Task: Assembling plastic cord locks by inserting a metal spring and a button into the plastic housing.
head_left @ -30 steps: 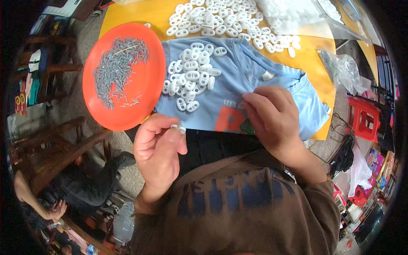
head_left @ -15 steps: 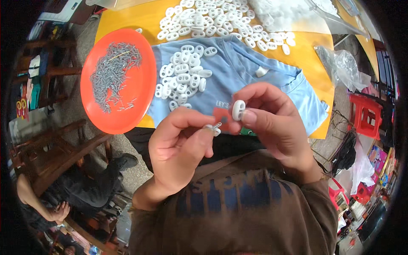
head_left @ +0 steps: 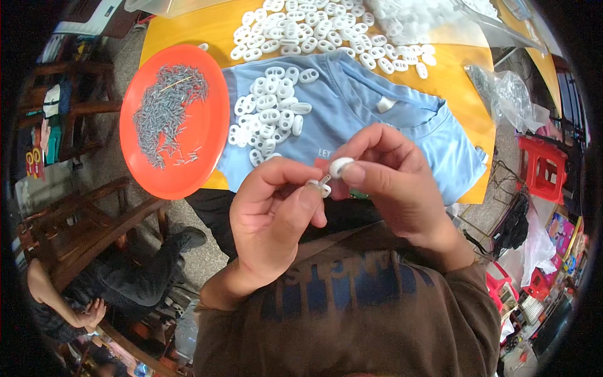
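Between the thumb and fingers of my left hand is a small white plastic piece, partly hidden, with a thin metal spring sticking out toward the upper right. My right hand pinches a white two-holed oval plastic piece, tilted and right at the spring's free end. Whether the two touch I cannot tell. Beyond my hands, a pile of similar white ovals lies on a light blue shirt. On the left, a red-orange plate holds a heap of small metal springs.
More white ovals cover the far part of the yellow table, beside a clear plastic bag of white pieces. Right of the table are a plastic bag and a red stool. Another person's hand shows at lower left.
My right hand has moved left and brought its white oval to the spring, tilting it over. My left hand has shifted slightly right, still holding its piece.
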Demonstrator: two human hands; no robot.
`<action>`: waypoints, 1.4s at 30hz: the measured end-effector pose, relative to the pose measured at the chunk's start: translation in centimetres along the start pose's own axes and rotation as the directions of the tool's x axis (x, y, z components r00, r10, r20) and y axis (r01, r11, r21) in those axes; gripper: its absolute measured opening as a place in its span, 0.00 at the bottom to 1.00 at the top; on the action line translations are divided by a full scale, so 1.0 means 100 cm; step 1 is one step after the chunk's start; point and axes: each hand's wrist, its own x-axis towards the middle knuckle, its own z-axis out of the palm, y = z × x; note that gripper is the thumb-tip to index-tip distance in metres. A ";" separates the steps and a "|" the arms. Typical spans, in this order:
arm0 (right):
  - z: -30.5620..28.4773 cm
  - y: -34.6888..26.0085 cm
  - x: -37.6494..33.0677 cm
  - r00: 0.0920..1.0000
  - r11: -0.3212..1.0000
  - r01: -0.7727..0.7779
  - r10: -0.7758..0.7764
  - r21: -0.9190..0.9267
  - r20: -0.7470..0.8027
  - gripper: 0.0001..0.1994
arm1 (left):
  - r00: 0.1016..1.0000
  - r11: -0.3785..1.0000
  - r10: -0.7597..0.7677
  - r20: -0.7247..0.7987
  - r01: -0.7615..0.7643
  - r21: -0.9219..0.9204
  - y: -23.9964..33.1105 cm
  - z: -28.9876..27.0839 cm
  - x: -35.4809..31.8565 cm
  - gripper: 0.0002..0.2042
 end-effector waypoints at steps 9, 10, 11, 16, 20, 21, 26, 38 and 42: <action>0.005 0.004 0.004 0.980 0.906 -0.200 0.190 0.373 0.065 0.07 | 0.995 0.979 0.089 -0.052 -0.078 0.188 -0.003 0.005 -0.002 0.05; 0.004 0.004 0.004 0.980 0.905 -0.200 0.191 0.375 0.064 0.07 | 0.995 0.979 0.087 -0.051 -0.075 0.189 -0.003 0.005 -0.002 0.05; 0.004 0.004 0.004 0.978 0.902 -0.208 0.193 0.378 0.077 0.06 | 0.995 0.979 0.091 -0.049 -0.080 0.188 -0.004 0.005 -0.001 0.05; 0.005 0.006 0.004 0.979 0.898 -0.203 0.185 0.391 0.084 0.06 | 0.995 0.977 0.085 -0.054 -0.073 0.202 -0.004 0.004 -0.001 0.04; 0.008 0.006 0.004 0.987 0.910 -0.158 0.154 0.383 0.042 0.06 | 0.993 0.980 0.095 -0.067 -0.082 0.179 -0.003 0.005 -0.001 0.05; 0.009 0.006 0.004 0.988 0.911 -0.145 0.155 0.387 0.006 0.06 | 0.993 0.980 0.096 -0.070 -0.082 0.179 -0.003 0.006 -0.001 0.05; 0.012 0.008 0.005 0.993 0.928 -0.103 0.115 0.358 -0.014 0.07 | 0.991 0.979 0.088 -0.099 -0.068 0.192 -0.001 0.008 -0.002 0.05; 0.016 0.014 0.002 0.983 0.975 0.167 -0.153 0.146 -0.101 0.07 | 0.991 0.987 0.055 -0.120 -0.035 0.158 -0.002 0.008 -0.001 0.05; 0.015 0.016 0.003 0.987 0.970 0.157 -0.145 0.186 -0.074 0.06 | 0.992 0.988 0.047 -0.115 -0.029 0.149 -0.003 0.007 0.000 0.05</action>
